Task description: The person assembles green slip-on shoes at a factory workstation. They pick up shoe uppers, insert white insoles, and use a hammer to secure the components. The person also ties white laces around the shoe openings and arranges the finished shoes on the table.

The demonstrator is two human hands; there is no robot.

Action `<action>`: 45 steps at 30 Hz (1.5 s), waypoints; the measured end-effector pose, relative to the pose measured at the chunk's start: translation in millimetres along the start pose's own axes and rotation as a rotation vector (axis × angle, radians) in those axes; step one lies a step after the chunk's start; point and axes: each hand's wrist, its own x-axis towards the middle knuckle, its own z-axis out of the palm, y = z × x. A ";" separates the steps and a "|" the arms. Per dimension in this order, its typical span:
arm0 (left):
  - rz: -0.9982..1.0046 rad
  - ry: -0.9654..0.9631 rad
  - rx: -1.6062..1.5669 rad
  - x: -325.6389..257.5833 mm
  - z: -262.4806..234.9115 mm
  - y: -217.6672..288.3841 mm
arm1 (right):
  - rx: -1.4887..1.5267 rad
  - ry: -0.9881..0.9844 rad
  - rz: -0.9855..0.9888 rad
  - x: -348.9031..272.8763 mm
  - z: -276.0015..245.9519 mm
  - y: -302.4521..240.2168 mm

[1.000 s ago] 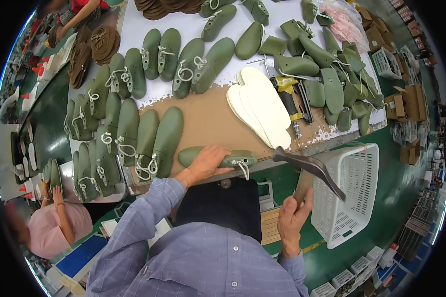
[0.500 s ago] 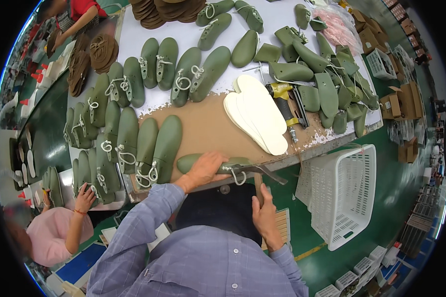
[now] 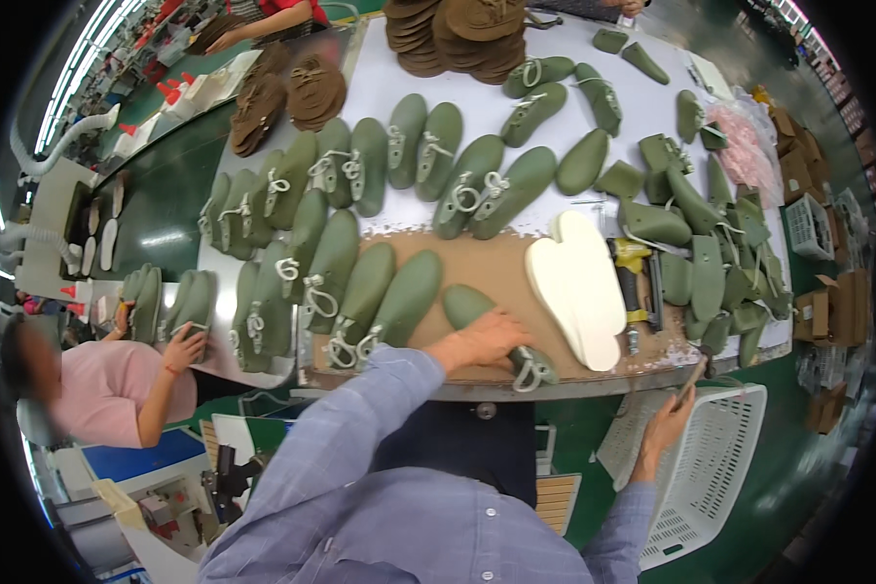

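Near the front edge of the table, my left hand (image 3: 492, 338) is wrapped over a green shoe last (image 3: 467, 304). The last lies with its toe pointing away to the left and a white cord loop (image 3: 529, 374) at its near end. My right hand (image 3: 664, 426) grips the wooden handle of a hammer (image 3: 690, 378), off the table's front edge and above the white basket. The hammer's dark head is small and partly blurred. Beside the left hand stand paired green lasts (image 3: 408, 297) with cords. Cream insoles (image 3: 576, 292) lie to its right, in a stack.
A yellow and black nail gun (image 3: 634, 282) lies right of the insoles, before a heap of green lasts (image 3: 708, 268). Brown stacked pieces (image 3: 479, 39) stand at the back. A white plastic basket (image 3: 720, 467) is at the right. A co-worker in pink (image 3: 117, 389) handles lasts at left.
My right hand has carried the hammer away from the last, to the right. My left hand stays on the last, which now lies more steeply angled. The view has shifted.
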 end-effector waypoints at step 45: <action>-0.616 0.750 -0.122 -86.5 53.0 175.5 | -0.236 -0.261 -0.496 221.0 162.9 -96.2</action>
